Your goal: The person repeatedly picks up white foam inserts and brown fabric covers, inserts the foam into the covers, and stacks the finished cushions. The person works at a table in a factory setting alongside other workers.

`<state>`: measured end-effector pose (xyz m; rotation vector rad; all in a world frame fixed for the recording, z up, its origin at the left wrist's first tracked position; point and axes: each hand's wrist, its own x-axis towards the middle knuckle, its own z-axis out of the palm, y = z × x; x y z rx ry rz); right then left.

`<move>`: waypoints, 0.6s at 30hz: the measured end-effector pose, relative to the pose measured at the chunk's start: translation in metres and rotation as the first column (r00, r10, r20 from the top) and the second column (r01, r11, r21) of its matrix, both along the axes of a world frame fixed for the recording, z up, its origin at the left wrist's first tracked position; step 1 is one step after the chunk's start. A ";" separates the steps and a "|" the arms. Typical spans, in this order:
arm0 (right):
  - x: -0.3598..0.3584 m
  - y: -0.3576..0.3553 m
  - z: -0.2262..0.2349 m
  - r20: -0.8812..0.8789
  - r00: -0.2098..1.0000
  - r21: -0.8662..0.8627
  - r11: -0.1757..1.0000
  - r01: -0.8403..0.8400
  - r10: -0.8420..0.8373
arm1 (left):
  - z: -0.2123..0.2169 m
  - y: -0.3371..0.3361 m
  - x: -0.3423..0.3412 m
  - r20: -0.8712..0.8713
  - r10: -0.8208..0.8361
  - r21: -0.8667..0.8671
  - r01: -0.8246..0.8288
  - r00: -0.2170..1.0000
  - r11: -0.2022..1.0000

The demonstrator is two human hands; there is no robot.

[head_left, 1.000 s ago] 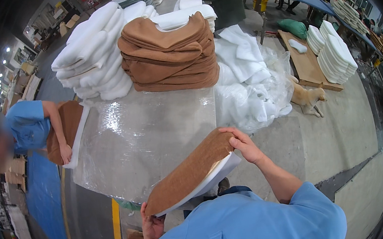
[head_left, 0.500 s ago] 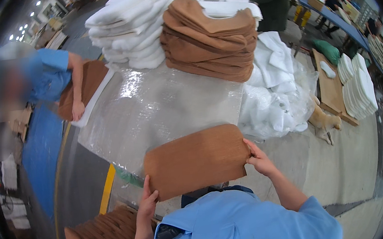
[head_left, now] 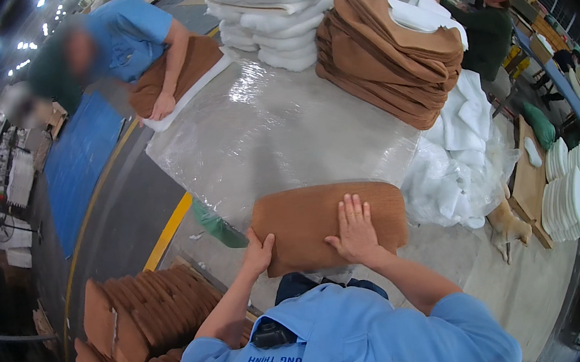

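A brown fabric-covered pad (head_left: 304, 240) lies at the near edge of the plastic-wrapped table, in front of my body. My left hand (head_left: 259, 254) grips its left edge, thumb on top and the other fingers mostly hidden. Spread flat on the pad's upper face, right of its middle, is my right hand (head_left: 356, 229), holding nothing. Low on the left, beside my left forearm, stand several similar brown pads (head_left: 152, 318) packed in rows.
Beyond the table top (head_left: 278, 139) rise a white padding stack (head_left: 286, 20) and a brown fabric pile (head_left: 386, 55). A co-worker's hand (head_left: 163, 106) presses brown fabric at far left. Right lie bagged white padding (head_left: 447, 177) and a tan animal (head_left: 508, 224) on the floor.
The brown pad was held by both side edges; now it rests lower on the table's edge. My right hand has moved from its right edge onto its top, and the view has shifted.
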<state>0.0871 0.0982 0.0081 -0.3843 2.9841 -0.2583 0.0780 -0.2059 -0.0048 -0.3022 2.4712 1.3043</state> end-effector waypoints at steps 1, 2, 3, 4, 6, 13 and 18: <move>-0.004 -0.016 0.000 -0.005 0.999 -0.033 0.999 -0.037 0.037 | -0.001 -0.005 0.001 -0.007 -0.010 0.034 0.010 1.000 0.999; -0.007 -0.034 0.001 -0.007 0.997 -0.064 0.995 -0.074 0.073 | -0.001 -0.010 0.002 -0.011 -0.021 0.069 0.022 1.000 0.997; -0.010 -0.051 0.002 -0.010 0.994 -0.096 0.989 -0.111 0.110 | -0.001 -0.013 0.004 -0.009 -0.026 0.124 0.027 1.000 0.992; -0.013 -0.066 0.004 -0.009 0.990 -0.109 0.984 -0.138 0.137 | -0.002 -0.016 0.005 -0.008 -0.030 0.178 0.031 1.000 0.984; -0.023 -0.090 0.003 -0.032 0.979 -0.115 0.973 -0.202 0.199 | -0.001 -0.014 0.002 0.025 -0.039 0.338 0.028 0.999 0.941; -0.018 -0.133 0.010 -0.029 0.852 -0.058 0.850 -0.524 0.523 | -0.003 -0.037 0.013 0.245 0.004 0.696 -0.178 0.970 0.696; 0.007 -0.113 0.033 -0.059 0.748 -0.087 0.743 -0.664 0.661 | -0.026 -0.034 0.020 -0.054 0.045 0.620 -0.002 0.997 0.785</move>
